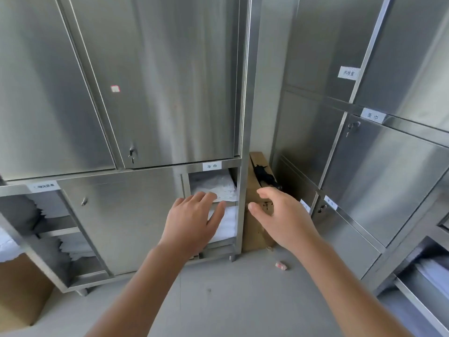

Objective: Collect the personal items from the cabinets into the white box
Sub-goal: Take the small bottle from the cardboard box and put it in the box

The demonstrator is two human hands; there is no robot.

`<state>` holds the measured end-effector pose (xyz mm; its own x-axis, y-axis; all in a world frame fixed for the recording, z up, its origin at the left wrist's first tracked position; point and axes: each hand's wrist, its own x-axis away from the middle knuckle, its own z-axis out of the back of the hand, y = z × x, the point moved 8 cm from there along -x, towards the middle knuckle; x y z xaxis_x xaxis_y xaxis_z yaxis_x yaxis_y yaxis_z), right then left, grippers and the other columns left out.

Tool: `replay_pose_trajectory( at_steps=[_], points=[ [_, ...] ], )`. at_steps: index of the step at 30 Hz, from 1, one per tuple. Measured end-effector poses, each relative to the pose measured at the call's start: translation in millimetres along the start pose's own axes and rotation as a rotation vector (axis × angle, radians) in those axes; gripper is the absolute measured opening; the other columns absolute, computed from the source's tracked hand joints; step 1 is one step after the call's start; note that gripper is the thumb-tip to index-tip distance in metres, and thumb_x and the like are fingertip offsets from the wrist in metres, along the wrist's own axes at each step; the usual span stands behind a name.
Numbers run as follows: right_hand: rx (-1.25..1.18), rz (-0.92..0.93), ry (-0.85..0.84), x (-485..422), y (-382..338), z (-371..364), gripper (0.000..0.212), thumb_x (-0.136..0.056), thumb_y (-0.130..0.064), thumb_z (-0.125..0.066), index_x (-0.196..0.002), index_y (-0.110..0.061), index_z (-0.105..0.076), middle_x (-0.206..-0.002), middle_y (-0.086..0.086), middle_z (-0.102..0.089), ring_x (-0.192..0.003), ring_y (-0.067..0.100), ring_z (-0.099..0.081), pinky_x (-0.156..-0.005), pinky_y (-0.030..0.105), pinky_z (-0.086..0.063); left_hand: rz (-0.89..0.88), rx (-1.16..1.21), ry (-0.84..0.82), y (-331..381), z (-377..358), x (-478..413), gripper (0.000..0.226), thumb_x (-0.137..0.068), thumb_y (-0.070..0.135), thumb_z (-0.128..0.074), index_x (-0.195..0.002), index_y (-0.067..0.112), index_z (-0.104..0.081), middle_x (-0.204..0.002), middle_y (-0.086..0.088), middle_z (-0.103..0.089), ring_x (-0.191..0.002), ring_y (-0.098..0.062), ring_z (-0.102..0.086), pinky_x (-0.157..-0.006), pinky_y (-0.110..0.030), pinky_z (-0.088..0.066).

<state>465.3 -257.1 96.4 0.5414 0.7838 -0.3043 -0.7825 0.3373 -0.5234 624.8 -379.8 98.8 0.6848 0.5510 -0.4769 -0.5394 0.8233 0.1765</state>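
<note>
Left grip (pixel 192 215), fingers spread and empty, hovered at white packets (pixel 218 188) on the open lower shelves of the steel cabinet (pixel 150 93); right grip (pixel 274 210) hung slack to its right, holding nothing. No white box showed; collecting appeared barely begun.

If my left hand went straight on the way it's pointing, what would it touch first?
Likely the linen stack: the left hand points its fingers at it, though depth is unclear.
</note>
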Motion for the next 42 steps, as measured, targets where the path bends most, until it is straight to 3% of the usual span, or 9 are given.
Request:
replay_pose_trajectory(
  at_steps=[5,11,19,22,28,34,42],
  points=[
    [0.002,-0.051,0.015,-62.2,37.8,-13.2,0.053,-0.095,-0.059,-0.051,-0.138,-0.029,-0.056,-0.129,-0.013,-0.064,-0.117,0.008,-0.058,-0.086,0.025,-0.048,-0.036,0.020,-0.037,-11.3,-41.6,-64.6,0.050,-0.095,0.054,-0.024,-0.107,0.025,-0.063,-0.103,0.010,-0.068,-0.081,-0.018,-0.062,-0.077,-0.031,-0.042],
    [-0.022,-0.034,-0.027,-163.6,82.4,-46.6,0.057,-0.096,-0.060,-0.049,-0.143,-0.029,-0.051,-0.138,-0.012,-0.060,-0.124,0.011,-0.056,-0.094,0.032,-0.050,0.003,-0.050,-0.044,-41.9,-88.0,-152.4,0.052,-0.095,0.055,-0.019,-0.105,0.025,-0.061,-0.096,0.010,-0.066,-0.080,-0.019,-0.060,-0.076,-0.030,-0.039],
    [-0.039,0.047,-0.080,-295.8,96.2,-77.5,0.057,-0.096,-0.062,-0.048,-0.142,-0.030,-0.052,-0.137,-0.014,-0.061,-0.125,0.009,-0.056,-0.090,0.023,-0.042,0.107,-0.085,-0.016,-81.8,-118.1,-248.0,0.046,-0.095,0.054,-0.024,-0.102,0.027,-0.060,-0.092,0.010,-0.066,-0.079,-0.022,-0.061,-0.077,-0.032,-0.040],
    [-0.055,0.053,-0.077,-332.5,95.9,-88.5,0.054,-0.095,-0.063,-0.048,-0.140,-0.032,-0.053,-0.135,-0.016,-0.061,-0.124,0.008,-0.057,-0.089,0.021,-0.040,0.111,-0.093,-0.033,-98.3,-132.1,-271.0,0.053,-0.094,0.057,-0.019,-0.105,0.026,-0.061,-0.095,0.010,-0.067,-0.082,-0.020,-0.063,-0.079,-0.033,-0.043],
    [-0.098,-0.016,-0.053,-392.4,105.9,-112.0,0.055,-0.095,-0.064,-0.049,-0.140,-0.033,-0.053,-0.137,-0.017,-0.061,-0.124,0.006,-0.057,-0.090,0.021,-0.038,0.089,-0.089,-0.039,-127.7,-160.1,-330.1,0.052,-0.095,0.056,-0.020,-0.098,0.025,-0.061,-0.092,0.008,-0.067,-0.076,-0.021,-0.061,-0.077,-0.033,-0.044],
    [-0.222,-0.067,-0.020,-433.4,111.9,-134.6,0.066,-0.094,-0.060,-0.055,-0.150,-0.029,-0.040,-0.148,-0.013,-0.051,-0.131,0.006,-0.052,-0.099,0.026,-0.040,0.075,-0.065,-0.105,-155.6,-187.0,-354.4,0.056,-0.094,0.057,-0.016,-0.106,0.026,-0.061,-0.096,0.010,-0.067,-0.084,-0.021,-0.064,-0.081,-0.035,-0.045],
    [-0.481,-0.044,-0.009,-474.2,108.7,-145.0,0.076,-0.090,-0.056,-0.063,-0.154,-0.032,-0.031,-0.150,-0.014,-0.046,-0.136,0.004,-0.045,-0.113,0.042,-0.042,0.140,-0.099,-0.048,-174.6,-169.5,-368.0,0.059,-0.094,0.058,-0.017,-0.113,0.025,-0.062,-0.106,0.011,-0.068,-0.090,-0.020,-0.065,-0.084,-0.034,-0.044]
  ],
)
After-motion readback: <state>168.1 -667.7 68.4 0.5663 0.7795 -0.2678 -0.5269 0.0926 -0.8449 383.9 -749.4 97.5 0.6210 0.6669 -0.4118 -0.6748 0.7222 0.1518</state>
